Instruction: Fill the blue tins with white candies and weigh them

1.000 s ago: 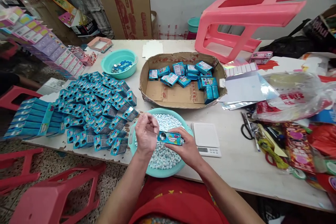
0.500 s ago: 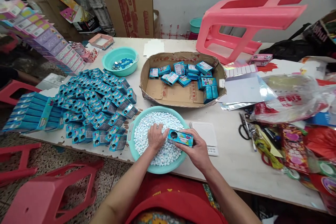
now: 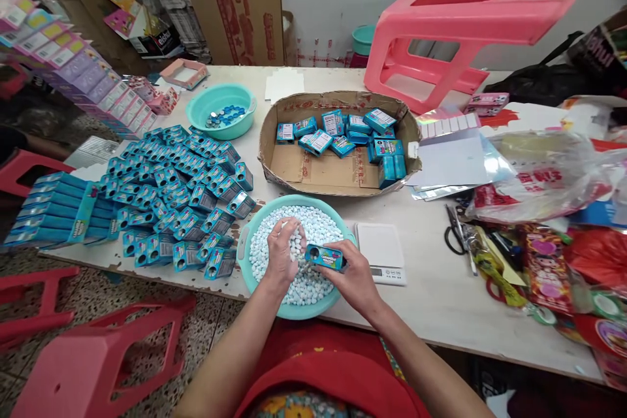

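My right hand [image 3: 356, 277] grips a small blue candy box [image 3: 324, 257] with a round dark opening on its upper side, tilted above the basin's right part. Turned on its side, my left hand [image 3: 280, 253] cups a few small white candies [image 3: 296, 243] against its fingers, just left of the box. Both hands are over a turquoise basin [image 3: 241, 255] filled with white and pale blue candies [image 3: 313, 217]. How many candies sit in my left palm is hidden.
Many blue boxes [image 3: 189, 222] crowd the table's left side. A cut-down carton [image 3: 318, 176] holds several blue boxes. Behind are a second turquoise basin [image 3: 196, 111] with blue discs and an upturned pink stool [image 3: 455, 19]. A white scale [image 3: 379, 248], scissors [image 3: 455, 232] and plastic bags [image 3: 548, 176] lie right.
My left hand has turned from palm down on the candies to a raised cup with candies in it. The blue box has shifted slightly left, closer to that hand.
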Demonstrator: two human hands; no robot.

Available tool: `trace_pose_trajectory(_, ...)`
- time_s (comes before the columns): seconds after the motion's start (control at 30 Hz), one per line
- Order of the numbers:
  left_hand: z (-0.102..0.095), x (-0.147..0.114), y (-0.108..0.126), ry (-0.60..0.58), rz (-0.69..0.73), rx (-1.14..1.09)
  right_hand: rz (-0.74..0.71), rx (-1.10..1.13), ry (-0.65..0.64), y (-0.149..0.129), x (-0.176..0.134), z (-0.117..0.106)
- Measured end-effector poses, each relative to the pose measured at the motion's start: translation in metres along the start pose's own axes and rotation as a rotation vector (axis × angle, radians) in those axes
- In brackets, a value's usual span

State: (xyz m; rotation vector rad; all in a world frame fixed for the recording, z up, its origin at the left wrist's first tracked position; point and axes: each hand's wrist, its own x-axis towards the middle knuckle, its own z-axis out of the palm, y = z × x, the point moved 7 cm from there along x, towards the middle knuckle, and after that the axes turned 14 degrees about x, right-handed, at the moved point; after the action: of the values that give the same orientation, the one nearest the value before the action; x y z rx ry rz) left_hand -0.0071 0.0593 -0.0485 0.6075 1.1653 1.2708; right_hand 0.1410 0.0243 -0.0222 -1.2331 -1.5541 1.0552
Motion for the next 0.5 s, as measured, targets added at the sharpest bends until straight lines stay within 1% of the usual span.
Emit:
trace_pose_trajectory(0.07, 0.007, -0.004, 0.011, -0.002, 0.043, -0.068, -0.013, -0.007, -0.021, -0.002, 0.003, 0.010)
trace_pose_trajectory(0.17, 0.006, -0.005, 0.018, 0.045, 0.105, -0.098, -0.024, -0.023, -0.028, -0.005, 0.007, 0.019)
trace_pose_trajectory(0.27, 0.002, -0.004, 0.021, 0.071, 0.142, -0.083, -0.029, -0.045, -0.024, -0.008, 0.009, 0.022)
trace_pose_trajectory(0.5, -0.002, -0.001, 0.026, 0.098, 0.159, -0.071, -0.044, -0.070, -0.030, -0.012, 0.013, 0.023)
